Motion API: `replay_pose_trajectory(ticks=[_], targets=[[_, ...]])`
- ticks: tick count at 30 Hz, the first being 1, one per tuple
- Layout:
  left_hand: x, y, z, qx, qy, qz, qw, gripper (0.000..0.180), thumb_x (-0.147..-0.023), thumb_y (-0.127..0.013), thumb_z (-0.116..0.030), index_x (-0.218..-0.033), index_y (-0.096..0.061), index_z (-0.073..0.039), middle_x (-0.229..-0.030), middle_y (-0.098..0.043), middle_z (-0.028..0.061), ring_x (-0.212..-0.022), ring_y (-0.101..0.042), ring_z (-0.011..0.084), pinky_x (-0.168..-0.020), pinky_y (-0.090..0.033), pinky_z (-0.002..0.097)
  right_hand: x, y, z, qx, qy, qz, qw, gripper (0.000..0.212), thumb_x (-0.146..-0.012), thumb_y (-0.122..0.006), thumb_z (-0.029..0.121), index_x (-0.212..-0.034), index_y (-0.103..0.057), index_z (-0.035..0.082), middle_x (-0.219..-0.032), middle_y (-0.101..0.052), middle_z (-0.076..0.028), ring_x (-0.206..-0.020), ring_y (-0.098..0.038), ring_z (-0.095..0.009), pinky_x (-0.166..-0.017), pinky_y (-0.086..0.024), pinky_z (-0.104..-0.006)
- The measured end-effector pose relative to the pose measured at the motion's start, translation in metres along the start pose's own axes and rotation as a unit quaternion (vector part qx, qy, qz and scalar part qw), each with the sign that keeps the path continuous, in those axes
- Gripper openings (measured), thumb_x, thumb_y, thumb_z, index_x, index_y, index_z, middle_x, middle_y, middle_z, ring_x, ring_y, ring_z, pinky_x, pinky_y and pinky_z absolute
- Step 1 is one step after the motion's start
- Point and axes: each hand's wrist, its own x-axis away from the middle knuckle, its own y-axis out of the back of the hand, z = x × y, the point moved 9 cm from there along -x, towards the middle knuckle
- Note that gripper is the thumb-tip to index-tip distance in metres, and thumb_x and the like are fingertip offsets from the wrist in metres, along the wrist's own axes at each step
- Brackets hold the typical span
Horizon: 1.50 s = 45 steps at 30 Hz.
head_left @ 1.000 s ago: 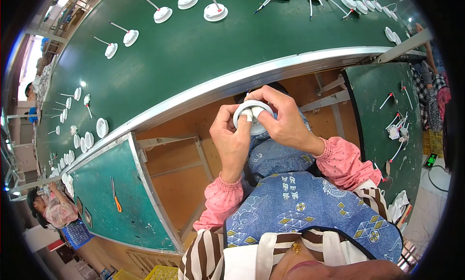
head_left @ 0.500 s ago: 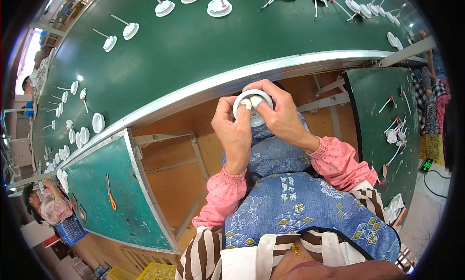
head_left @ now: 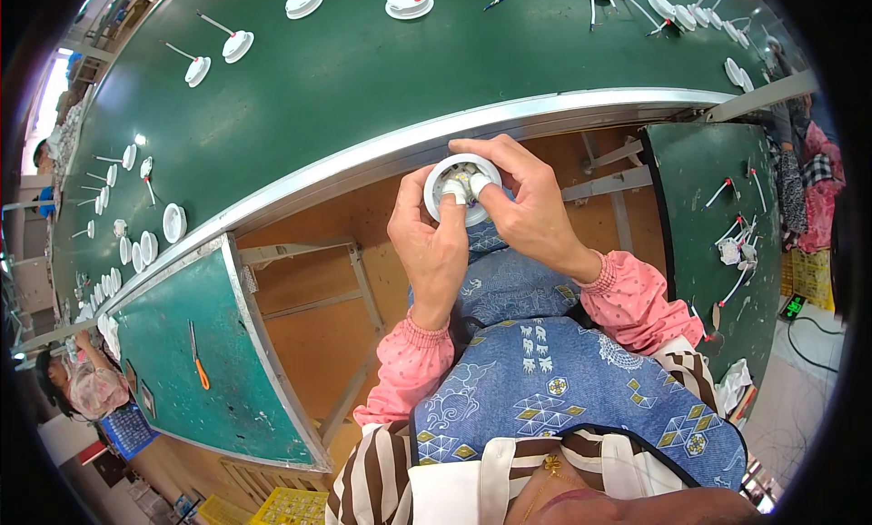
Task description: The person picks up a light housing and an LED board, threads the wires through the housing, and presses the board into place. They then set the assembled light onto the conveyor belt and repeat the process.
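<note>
In front of my apron, just off the table edge, I hold a white round light housing [head_left: 462, 173] between both hands. Its open side faces me, and some pale and dark parts show inside the rim. My left hand [head_left: 429, 252] grips the left side, with the thumb pressing inside. Round the right side curl the fingers of my right hand [head_left: 531, 203], its thumb also pushed into the cup. Both thumb tips have white wrapping. The tips cover part of the inside, and the fingers behind are hidden.
Several white round lights with wires stand along the green table [head_left: 363, 89]. Orange-handled scissors [head_left: 201, 371] lie on the left side table [head_left: 245, 343]. Wired parts [head_left: 738, 248] rest on the right side table [head_left: 677, 189]. Other people sit at the far left and right.
The housing has tipped so that more of its inside shows. Both thumbs stay pressed in it. My hands have shifted slightly left in view, and the whole scene has moved a little too.
</note>
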Motion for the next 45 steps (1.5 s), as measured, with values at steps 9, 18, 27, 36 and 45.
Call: replay_pose_trajectory(ticks=[9, 18, 27, 36, 45], targets=[[0.011, 0.000, -0.005, 0.097, -0.075, -0.072, 0.990, 0.024, -0.096, -0.053, 0.005, -0.119, -0.058, 0.007, -0.110, -0.064, 0.0101, -0.100, -0.063, 0.0146, -0.086, -0.053, 0.0278, 0.009, -0.017, -0.024, -0.229, -0.124, -0.049, 0.964, 0.019, -0.089, -0.057, 0.003, -0.105, -0.064, -0.003, -0.092, -0.067, -0.003, -0.082, -0.058, -0.008, -0.069, -0.049, -0.0254], [0.017, 0.005, -0.016, 0.019, -0.133, -0.119, 0.984, 0.026, -0.089, -0.053, 0.007, -0.114, -0.061, 0.007, -0.102, -0.059, 0.0084, -0.093, -0.060, 0.0156, -0.081, -0.050, 0.0274, 0.006, -0.022, -0.018, -0.213, -0.122, -0.051, 0.968, 0.016, -0.089, -0.056, 0.006, -0.100, -0.065, -0.002, -0.088, -0.066, -0.004, -0.082, -0.057, -0.008, -0.069, -0.047, -0.0258], [0.006, 0.016, -0.017, -0.018, -0.101, -0.065, 0.993, 0.026, -0.092, -0.057, 0.002, -0.117, -0.062, 0.006, -0.106, -0.065, 0.0090, -0.095, -0.064, 0.0154, -0.081, -0.052, 0.0272, 0.003, -0.023, -0.017, -0.244, -0.107, 0.004, 0.964, 0.016, -0.090, -0.062, 0.006, -0.104, -0.065, -0.001, -0.097, -0.066, -0.003, -0.089, -0.058, -0.009, -0.078, -0.049, -0.0271], [-0.122, -0.008, -0.131, -0.389, -0.452, -0.128, 0.792, 0.029, -0.085, -0.061, 0.001, -0.111, -0.067, -0.008, -0.092, -0.064, 0.0095, -0.074, -0.063, 0.0296, -0.066, -0.051, 0.0380, -0.014, 0.085, -0.061, -0.076, -0.117, -0.041, 0.989, 0.026, -0.087, -0.068, 0.005, -0.112, -0.068, -0.002, -0.109, -0.069, -0.007, -0.093, -0.063, -0.014, -0.087, -0.051, -0.0297], [-0.313, -0.001, -0.056, -0.547, -0.412, -0.111, 0.721, 0.033, -0.086, -0.063, -0.004, -0.119, -0.059, -0.007, -0.113, -0.059, 0.0132, -0.096, -0.065, 0.0353, -0.077, -0.054, 0.0449, -0.120, 0.169, -0.069, 0.271, 0.089, -0.146, 0.947, 0.045, -0.080, -0.062, 0.003, -0.125, -0.061, 0.005, -0.117, -0.060, -0.018, -0.109, -0.058, -0.036, -0.096, -0.048, -0.0432]])
